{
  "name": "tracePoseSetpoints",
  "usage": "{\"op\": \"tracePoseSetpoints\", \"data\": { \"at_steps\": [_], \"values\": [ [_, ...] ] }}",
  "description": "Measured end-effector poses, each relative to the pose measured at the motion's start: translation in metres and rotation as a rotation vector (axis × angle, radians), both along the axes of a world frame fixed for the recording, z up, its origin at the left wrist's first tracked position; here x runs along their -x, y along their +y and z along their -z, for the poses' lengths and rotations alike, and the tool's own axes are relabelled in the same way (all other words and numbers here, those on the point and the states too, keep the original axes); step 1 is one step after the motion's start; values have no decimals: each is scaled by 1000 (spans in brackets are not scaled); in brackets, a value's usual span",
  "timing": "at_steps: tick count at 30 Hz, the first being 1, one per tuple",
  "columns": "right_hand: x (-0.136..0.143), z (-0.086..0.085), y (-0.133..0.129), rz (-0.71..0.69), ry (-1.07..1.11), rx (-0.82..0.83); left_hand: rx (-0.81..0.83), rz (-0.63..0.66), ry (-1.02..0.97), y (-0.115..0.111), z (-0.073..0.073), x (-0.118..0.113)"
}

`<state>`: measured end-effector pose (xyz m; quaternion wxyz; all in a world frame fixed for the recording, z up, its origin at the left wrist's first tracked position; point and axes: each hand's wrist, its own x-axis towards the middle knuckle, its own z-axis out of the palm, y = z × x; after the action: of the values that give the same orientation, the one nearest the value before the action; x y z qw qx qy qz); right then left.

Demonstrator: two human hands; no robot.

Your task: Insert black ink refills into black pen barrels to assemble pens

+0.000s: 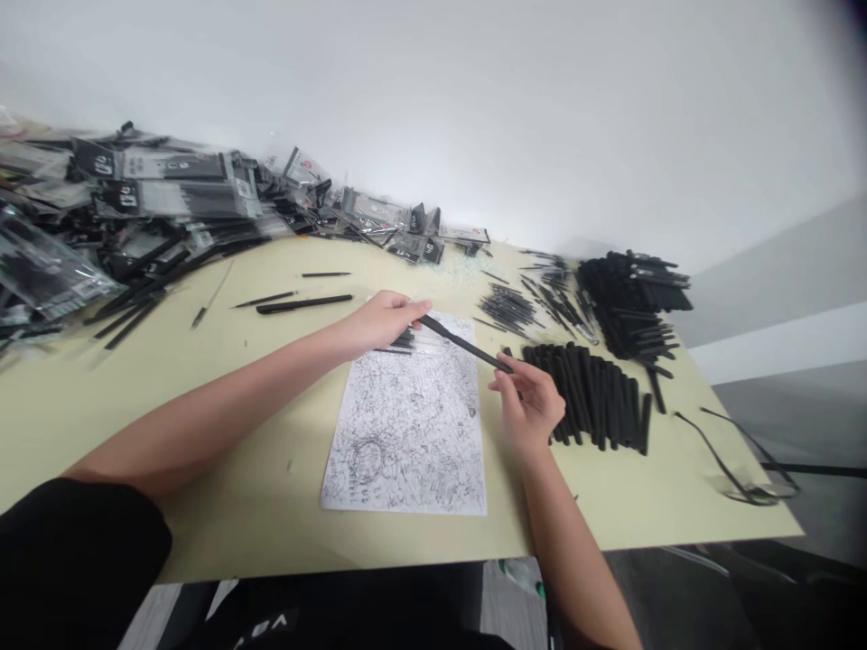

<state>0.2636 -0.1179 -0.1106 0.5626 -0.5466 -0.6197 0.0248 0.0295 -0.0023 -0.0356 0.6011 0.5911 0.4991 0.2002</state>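
Note:
A long black pen (464,343) is held slantwise above a scribbled white sheet (413,433). My left hand (391,320) pinches its upper left end, and my right hand (532,402) has its fingers closed on the lower right end. Several thin dark pieces (405,341) lie at the top of the sheet, partly under my left hand. Just beyond my right hand is a row of black pen barrels (596,393). To the left of the sheet lies another black pen (304,304), with thin refills (265,299) near it.
Packaged pens in clear bags (182,185) are heaped along the back left. Refills or pen tips (508,309) lie in a group behind the row, and black caps or barrels (627,298) are piled at the back right. Eyeglasses (745,492) rest by the right edge.

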Motion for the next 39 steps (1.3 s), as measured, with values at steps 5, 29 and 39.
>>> {"op": "tracePoseSetpoints", "data": {
  "at_steps": [5,29,39],
  "values": [
    [-2,3,1,-34,-43,-93,7,-3,-14,2,2,1],
    [-4,-6,4,-59,-237,-197,11,70,-14,5,3,8],
    [-7,-4,3,-112,-192,-133,-30,107,-38,7,5,10]
  ]
}}
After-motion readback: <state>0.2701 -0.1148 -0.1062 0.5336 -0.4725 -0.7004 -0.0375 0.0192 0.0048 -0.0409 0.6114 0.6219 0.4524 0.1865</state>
